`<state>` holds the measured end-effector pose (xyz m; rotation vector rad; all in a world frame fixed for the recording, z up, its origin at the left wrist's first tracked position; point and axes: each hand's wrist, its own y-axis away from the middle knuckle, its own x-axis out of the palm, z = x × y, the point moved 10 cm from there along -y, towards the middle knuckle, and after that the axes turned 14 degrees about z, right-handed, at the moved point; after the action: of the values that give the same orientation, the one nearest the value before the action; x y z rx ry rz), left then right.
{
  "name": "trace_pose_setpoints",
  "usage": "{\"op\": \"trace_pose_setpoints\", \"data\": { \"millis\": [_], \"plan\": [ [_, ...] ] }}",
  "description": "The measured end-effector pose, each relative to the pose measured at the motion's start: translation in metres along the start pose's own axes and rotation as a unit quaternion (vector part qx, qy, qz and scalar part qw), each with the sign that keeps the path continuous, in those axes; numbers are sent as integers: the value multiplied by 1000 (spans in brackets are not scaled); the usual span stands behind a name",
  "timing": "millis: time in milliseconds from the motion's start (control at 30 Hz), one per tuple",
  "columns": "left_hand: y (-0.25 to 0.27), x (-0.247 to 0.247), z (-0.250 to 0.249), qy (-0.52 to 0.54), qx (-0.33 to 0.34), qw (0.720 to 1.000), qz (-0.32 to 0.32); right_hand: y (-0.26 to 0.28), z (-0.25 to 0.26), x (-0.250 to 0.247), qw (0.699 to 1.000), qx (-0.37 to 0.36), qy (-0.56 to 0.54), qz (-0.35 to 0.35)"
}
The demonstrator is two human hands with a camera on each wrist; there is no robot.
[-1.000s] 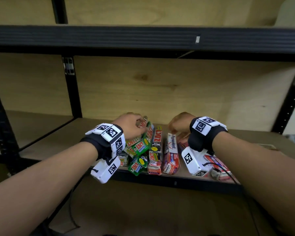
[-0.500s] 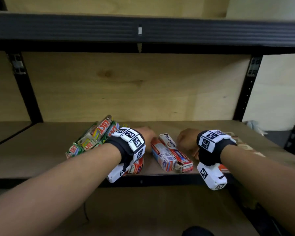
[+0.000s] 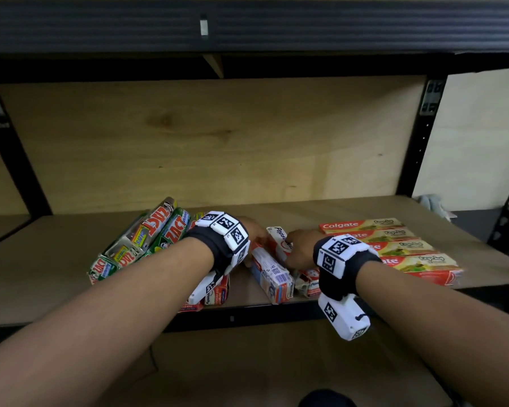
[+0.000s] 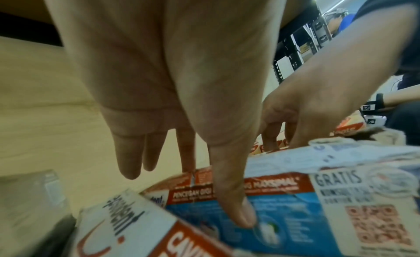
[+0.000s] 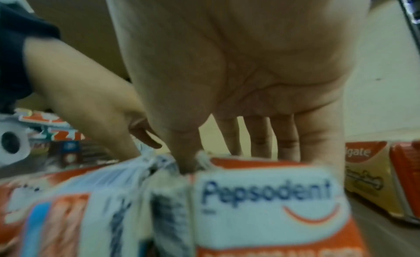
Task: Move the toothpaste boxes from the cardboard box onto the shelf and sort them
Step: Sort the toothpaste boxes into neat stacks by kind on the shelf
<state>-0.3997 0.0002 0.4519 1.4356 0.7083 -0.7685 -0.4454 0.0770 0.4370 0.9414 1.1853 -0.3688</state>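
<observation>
Three groups of toothpaste boxes lie on the shelf board point(image 3: 41, 259): green and red Zact boxes point(image 3: 147, 239) fanned at the left, Pepsodent boxes point(image 3: 272, 274) in the middle, and Colgate boxes point(image 3: 394, 248) in a row at the right. My left hand point(image 3: 254, 235) is on one Pepsodent box point(image 4: 306, 207), thumb pressed on its blue side and index finger at the far edge. My right hand point(image 3: 299, 248) holds the neighbouring Pepsodent box point(image 5: 268, 198), with the thumb point(image 5: 184, 158) down in the gap between the boxes and the fingers behind it. Another Pepsodent box point(image 3: 218, 292) lies under my left wrist.
A black beam point(image 3: 247, 24) of the upper shelf runs overhead, with black uprights point(image 3: 423, 142) at the sides and a plywood back. A pale cloth point(image 3: 432, 201) lies at the back right. Bare board shows left of the Zact boxes and behind the Pepsodent boxes.
My left hand left the Zact boxes, which now lie fanned at the left, and went to the Pepsodent boxes. My view swung right, bringing the Colgate row into sight.
</observation>
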Motion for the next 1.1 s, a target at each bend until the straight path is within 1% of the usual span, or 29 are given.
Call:
{"op": "trace_pose_setpoints", "data": {
  "millis": [67, 100, 200, 300, 400, 567, 667, 733, 833, 1000, 1033, 1100],
  "plan": [
    [2, 4, 1, -8, -5, 1000, 23, 0, -3, -8, 999, -8, -32, 10],
    [2, 4, 2, -9, -6, 1000, 14, 1, -5, -13, 999, -12, -43, 13],
    [6, 7, 1, -19, 19, 999, -41, 1, -3, -24, 998, -26, -50, 25],
    [12, 10, -2, -2, 49, 997, -65, -4, 3, -37, 996, -50, -73, 14],
    [20, 14, -1, 13, 70, 995, -72, -15, 11, -44, 993, -67, -96, 13],
    [26, 16, 11, 31, 76, 992, -100, -35, 24, -44, 992, -78, -96, 3],
    [25, 17, 11, 30, 77, 992, -100, -45, 22, -43, 994, -69, -86, -7],
    [24, 16, 9, 30, 80, 992, -96, -47, 19, -42, 994, -69, -85, 0],
    [24, 15, 7, 28, 90, 991, -94, -39, 16, -40, 994, -72, -81, 26],
    [26, 15, 3, 22, 90, 991, -94, 4, 17, -47, 989, -104, -100, -22],
    [24, 15, 3, 25, 87, 991, -94, 13, 18, -40, 987, -109, -121, -13],
    [20, 15, 6, 38, 74, 992, -91, 29, 19, -18, 979, -112, -167, 41]
  ]
}}
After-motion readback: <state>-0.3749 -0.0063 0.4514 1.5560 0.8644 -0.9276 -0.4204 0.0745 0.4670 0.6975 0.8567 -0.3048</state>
